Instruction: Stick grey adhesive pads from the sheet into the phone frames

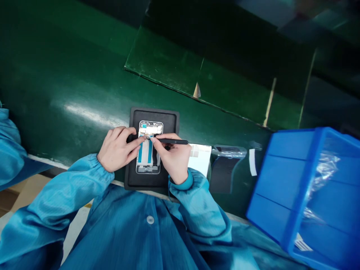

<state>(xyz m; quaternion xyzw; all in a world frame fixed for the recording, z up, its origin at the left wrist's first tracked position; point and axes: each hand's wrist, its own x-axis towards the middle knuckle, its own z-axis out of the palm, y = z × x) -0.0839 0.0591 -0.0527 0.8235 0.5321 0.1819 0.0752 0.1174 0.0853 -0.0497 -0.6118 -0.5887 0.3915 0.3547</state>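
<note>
An open phone frame (148, 157) with two blue strips inside lies on a black tray (168, 120) on the green bench. My left hand (116, 148) rests on the frame's left side, fingers curled, fingertips pressing near its upper part. My right hand (174, 155) pinches a thin black tool (171, 141), perhaps tweezers, with its tip at the frame's upper middle next to the left fingertips. Both arms wear blue sleeves.
A blue plastic bin (298, 187) holding clear plastic bags stands at the right. A white card (201, 159) and a black piece under clear film (227, 165) lie right of the tray. Another blue sleeve (8, 146) shows at the left edge. A raised green belt (213, 75) runs behind.
</note>
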